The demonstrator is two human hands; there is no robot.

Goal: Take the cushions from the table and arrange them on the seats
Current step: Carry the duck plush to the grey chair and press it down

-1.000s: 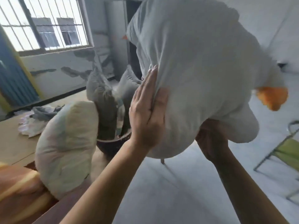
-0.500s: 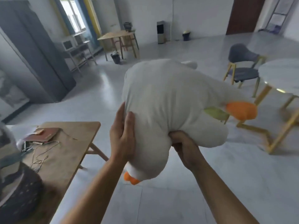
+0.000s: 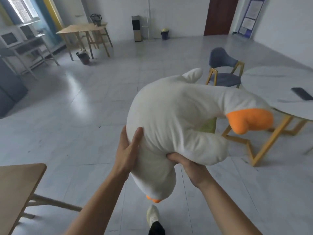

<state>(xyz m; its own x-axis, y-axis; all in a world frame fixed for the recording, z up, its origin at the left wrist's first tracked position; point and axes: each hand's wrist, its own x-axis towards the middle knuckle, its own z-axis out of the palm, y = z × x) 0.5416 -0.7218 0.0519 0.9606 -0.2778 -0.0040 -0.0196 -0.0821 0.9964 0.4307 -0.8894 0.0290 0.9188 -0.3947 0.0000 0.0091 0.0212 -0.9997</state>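
1. white plush goose cushion (image 3: 177, 119) is held up in mid-air over the grey tiled floor (image 3: 71, 116), between both outstretched forearms.
2. left hand (image 3: 127, 148) lies flat against the cushion's left side, fingers straight and close together, thumb pressed on the fabric.
3. right hand (image 3: 184, 164) grips from beneath — its fingers curl up into a bunched fold of the plush, so their tips are buried and hard to make out.
4. orange beak (image 3: 249, 120) points right, in front of the round white table (image 3: 277, 85); an orange foot pokes out at the cushion's lower end.
5. blue chair (image 3: 223, 70) stands beyond the cushion; a green seat (image 3: 209, 125) shows only as a sliver behind it.
6. wooden table (image 3: 18, 182) is cut off at lower left — one shoe (image 3: 152, 216) shows below.
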